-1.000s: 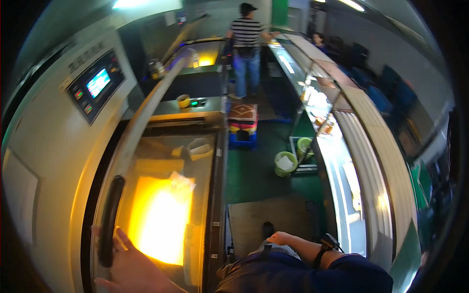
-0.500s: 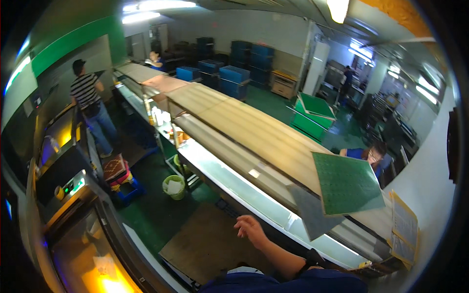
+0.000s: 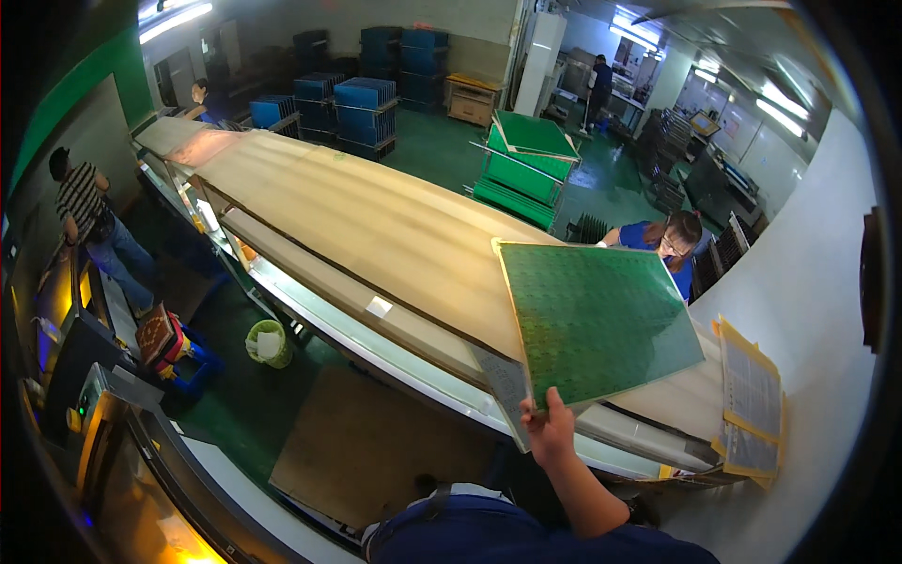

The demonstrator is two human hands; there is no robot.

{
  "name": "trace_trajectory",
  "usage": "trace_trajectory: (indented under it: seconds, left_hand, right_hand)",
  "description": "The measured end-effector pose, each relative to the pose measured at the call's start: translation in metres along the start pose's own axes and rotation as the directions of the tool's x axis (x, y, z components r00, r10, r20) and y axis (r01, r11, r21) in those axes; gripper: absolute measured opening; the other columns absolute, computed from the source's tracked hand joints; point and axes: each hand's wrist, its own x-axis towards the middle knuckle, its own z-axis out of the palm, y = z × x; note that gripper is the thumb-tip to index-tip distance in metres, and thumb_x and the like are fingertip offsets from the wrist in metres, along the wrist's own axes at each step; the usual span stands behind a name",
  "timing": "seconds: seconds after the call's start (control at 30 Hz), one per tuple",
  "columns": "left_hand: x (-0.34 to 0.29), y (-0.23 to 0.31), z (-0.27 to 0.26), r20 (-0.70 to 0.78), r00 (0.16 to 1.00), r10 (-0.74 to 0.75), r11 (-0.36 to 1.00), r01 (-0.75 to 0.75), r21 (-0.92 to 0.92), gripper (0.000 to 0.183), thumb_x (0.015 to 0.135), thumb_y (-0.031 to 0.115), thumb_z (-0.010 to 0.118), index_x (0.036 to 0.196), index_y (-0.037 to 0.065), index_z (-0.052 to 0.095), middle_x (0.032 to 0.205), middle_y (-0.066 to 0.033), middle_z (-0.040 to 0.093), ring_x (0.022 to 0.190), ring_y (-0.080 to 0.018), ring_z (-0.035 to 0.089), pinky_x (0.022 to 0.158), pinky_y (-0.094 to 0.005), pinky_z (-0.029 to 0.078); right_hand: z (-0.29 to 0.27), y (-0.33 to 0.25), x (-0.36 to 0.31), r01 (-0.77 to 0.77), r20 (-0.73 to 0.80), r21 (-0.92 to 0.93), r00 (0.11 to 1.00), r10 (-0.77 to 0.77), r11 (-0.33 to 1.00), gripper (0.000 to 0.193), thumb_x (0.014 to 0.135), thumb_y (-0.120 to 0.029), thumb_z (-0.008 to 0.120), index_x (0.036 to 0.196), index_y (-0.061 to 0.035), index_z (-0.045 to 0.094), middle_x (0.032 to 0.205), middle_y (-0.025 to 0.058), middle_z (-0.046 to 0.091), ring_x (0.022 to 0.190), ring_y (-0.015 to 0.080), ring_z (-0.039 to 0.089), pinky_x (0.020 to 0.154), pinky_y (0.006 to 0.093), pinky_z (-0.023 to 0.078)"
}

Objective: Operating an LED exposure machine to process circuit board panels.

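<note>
My right hand (image 3: pixel 550 428) grips the lower left corner of a flat green panel (image 3: pixel 601 320), thumb on its upper face. Rectangular and thin, with a pale border and a faint repeated pattern, the panel lies slanted over the near end of the long tan-topped bench (image 3: pixel 376 226). Part of a grey sheet (image 3: pixel 507 381) shows beneath it. My left hand is out of view. At the panel's far side a co-worker in blue (image 3: pixel 648 235) leans forward.
Yellow-edged sheets (image 3: pixel 752 395) hang at the bench's right end. A machine with a glowing yellow window (image 3: pixel 160 508) stands at lower left. A green bin (image 3: pixel 270 345) and a stool (image 3: pixel 178 343) stand on the floor. Another person (image 3: pixel 89 207) works at far left.
My right hand has moved right and up from free air and closed on the green panel's corner. The view has swung right. The co-worker stays behind the panel.
</note>
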Motion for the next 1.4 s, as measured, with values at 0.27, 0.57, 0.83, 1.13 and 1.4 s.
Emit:
trace_trajectory:
  seconds: [0.27, 0.57, 0.83, 1.13, 1.4]
  left_hand:
    - [-0.275, -0.074, 0.193, 0.85, 0.063, -0.524, 0.573, 0.764, 0.296, 0.04, 0.1, 0.035, 0.049, 0.13, 0.007, 0.05, 0.122, -0.015, 0.06, 0.101, -0.0312, 0.064, 0.08, -0.0446, 0.056]
    - [-0.235, -0.059, 0.188, 0.691, -0.4, -0.603, 0.436, 0.56, 0.705, 0.055, 0.099, 0.043, 0.054, 0.133, 0.0, 0.055, 0.12, -0.0106, 0.066, 0.109, -0.0212, 0.064, 0.094, -0.0398, 0.052]
    - [-0.172, -0.05, 0.01, 0.665, 0.398, -0.632, 0.735, 0.579, 0.352, 0.04, 0.095, 0.02, 0.067, 0.125, -0.005, 0.06, 0.115, -0.0115, 0.068, 0.101, -0.0182, 0.065, 0.09, -0.0344, 0.052]
    - [-0.159, -0.08, -0.294, -0.078, 0.831, -0.551, 0.826, 0.557, 0.087, 0.041, 0.094, 0.02, 0.067, 0.126, -0.005, 0.06, 0.114, -0.0141, 0.068, 0.101, -0.0216, 0.065, 0.091, -0.0362, 0.051]
    - [-0.171, -0.065, -0.431, -0.605, 0.628, -0.489, 0.596, 0.747, 0.295, 0.083, 0.087, 0.038, 0.074, 0.149, -0.001, 0.034, 0.154, -0.0245, 0.034, 0.141, -0.0395, 0.036, 0.111, -0.0488, 0.036]
  right_hand:
    - [-0.021, 0.012, -0.037, -0.359, 0.496, -0.283, 0.739, 0.456, 0.889, 0.042, 0.095, -0.029, 0.059, 0.124, 0.0012, 0.053, 0.086, 0.0124, 0.066, 0.069, 0.0212, 0.062, 0.058, 0.0329, 0.049]
    - [-0.082, 0.001, 0.036, -0.281, 0.511, -0.72, 0.405, 0.758, 0.635, 0.056, 0.083, -0.015, 0.071, 0.13, 0.007, 0.053, 0.11, 0.0194, 0.067, 0.07, 0.0246, 0.067, 0.053, 0.0356, 0.052]
    - [0.084, 0.13, 0.045, -0.105, 0.556, -0.726, 0.491, 0.67, 0.68, 0.028, 0.099, -0.029, 0.057, 0.109, -0.003, 0.061, 0.068, 0.0019, 0.059, 0.058, 0.0121, 0.057, 0.051, 0.0274, 0.046]
    - [0.229, 0.292, -0.122, 0.769, 0.554, 0.049, -0.552, 0.623, 0.637, 0.03, 0.091, -0.02, 0.059, 0.113, -0.0009, 0.065, 0.1, 0.0131, 0.066, 0.08, 0.0307, 0.064, 0.074, 0.0416, 0.053]
    - [0.365, 0.331, -0.352, 0.552, 0.533, -0.102, -0.672, 0.514, 0.828, 0.041, 0.094, -0.033, 0.067, 0.123, -0.0044, 0.06, 0.116, 0.0118, 0.064, 0.099, 0.0194, 0.062, 0.078, 0.0306, 0.049]
